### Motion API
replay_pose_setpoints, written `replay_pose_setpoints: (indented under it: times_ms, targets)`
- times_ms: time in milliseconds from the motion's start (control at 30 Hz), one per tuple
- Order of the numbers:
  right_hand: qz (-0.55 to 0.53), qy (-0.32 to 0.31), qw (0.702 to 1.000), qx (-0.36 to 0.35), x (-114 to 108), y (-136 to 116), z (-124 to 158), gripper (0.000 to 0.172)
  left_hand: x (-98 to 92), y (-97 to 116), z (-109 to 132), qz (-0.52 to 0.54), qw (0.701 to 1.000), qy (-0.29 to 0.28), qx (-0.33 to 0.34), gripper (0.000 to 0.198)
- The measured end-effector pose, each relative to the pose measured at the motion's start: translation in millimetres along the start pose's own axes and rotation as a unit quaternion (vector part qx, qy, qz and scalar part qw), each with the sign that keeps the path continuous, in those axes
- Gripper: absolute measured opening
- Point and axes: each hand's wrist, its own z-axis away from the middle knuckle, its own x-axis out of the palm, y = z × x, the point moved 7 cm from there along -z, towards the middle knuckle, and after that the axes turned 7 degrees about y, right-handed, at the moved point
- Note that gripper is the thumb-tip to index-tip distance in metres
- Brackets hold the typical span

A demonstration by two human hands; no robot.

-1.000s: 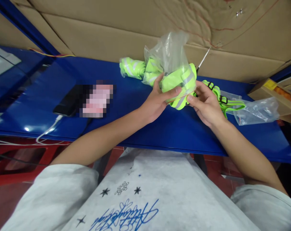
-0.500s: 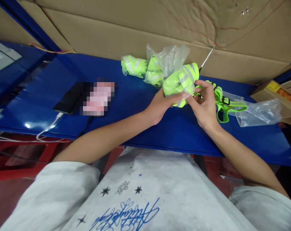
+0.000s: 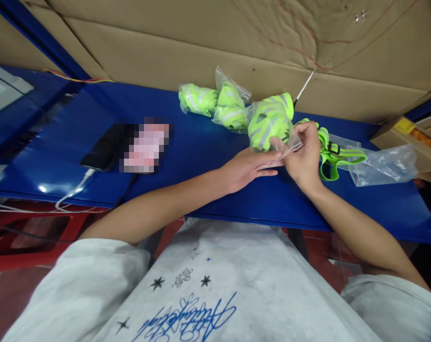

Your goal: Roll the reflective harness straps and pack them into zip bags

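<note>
Right of centre, my right fingers [image 3: 305, 127] are pinching tightly on the plastic edge of a bagged neon-yellow bundle [image 3: 271, 125]; my left fingers [image 3: 267, 173], partly spread, are supporting it, their grip unclear. Holding that edge flat should be helping.

On the bench [image 3: 190, 152], the phone [image 3: 99, 154] lies left of the bundles [image 3: 231, 107], the straps [image 3: 345, 156] right of them; cardboard [image 3: 183, 52] stands behind.

Three bagged neon-yellow bundles [image 3: 197, 99] [image 3: 230, 108] [image 3: 267, 124], one unbagged strap bundle [image 3: 343, 157], one pointed tool [image 3: 304, 88], two hands [image 3: 242, 170] [image 3: 305, 164].
</note>
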Motion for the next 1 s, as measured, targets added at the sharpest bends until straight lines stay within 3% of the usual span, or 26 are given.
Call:
replay_pose_setpoints:
  times_ms: [67, 133, 200, 267, 333, 400, 467, 567, 633, 700, 867, 1000]
  targets:
    - [-0.022, 0.002, 0.998, 0.056, -2, 12, -6, 0.047, 1.8, -1, 2, -0.074, 0.997, -0.017, -0.017, 0.052]
    - [-0.093, -0.007, 0.983, 0.159, -4, 28, -12, 0.046, -3.0, 9, 7, -0.195, 0.981, 0.002, 0.006, 0.065]
    - [-0.159, -0.025, 0.956, 0.247, -7, 38, -16, 0.041, -10.1, 37, 14, -0.304, 0.942, 0.065, 0.128, 0.065]
    - [-0.198, -0.065, 0.934, 0.291, -9, 35, -17, 0.035, -11.5, 69, 27, -0.344, 0.889, 0.114, 0.279, 0.052]
    - [-0.230, -0.119, 0.917, 0.303, -7, 24, -14, 0.037, -11.5, 86, 34, -0.322, 0.872, 0.119, 0.348, 0.069]
    - [-0.251, -0.182, 0.907, 0.286, -1, 9, -7, 0.046, -14.5, 90, 31, -0.266, 0.893, 0.112, 0.346, 0.082]
    - [-0.231, -0.199, 0.931, 0.200, 0, -7, -2, 0.052, -18.5, 86, 24, -0.206, 0.921, 0.104, 0.314, 0.073]
    - [-0.133, -0.118, 0.983, 0.043, -9, -22, -1, 0.048, -21.4, 77, 15, -0.174, 0.942, 0.091, 0.273, 0.052]
    - [-0.092, -0.073, 0.993, -0.004, -13, -25, -2, 0.039, -21.6, 73, 12, -0.165, 0.949, 0.083, 0.255, 0.048]
    - [-0.106, -0.080, 0.991, 0.007, -14, -20, -5, 0.030, -19.5, 67, 9, -0.128, 0.965, 0.056, 0.224, 0.051]
    - [-0.159, -0.161, 0.964, 0.139, -20, 7, -17, 0.021, -6.5, 56, 5, -0.066, 0.985, -0.051, 0.153, 0.048]
    - [-0.174, -0.196, 0.947, 0.183, -26, 17, -20, 0.026, -14.7, 60, 5, -0.112, 0.973, 0.017, 0.200, 0.046]
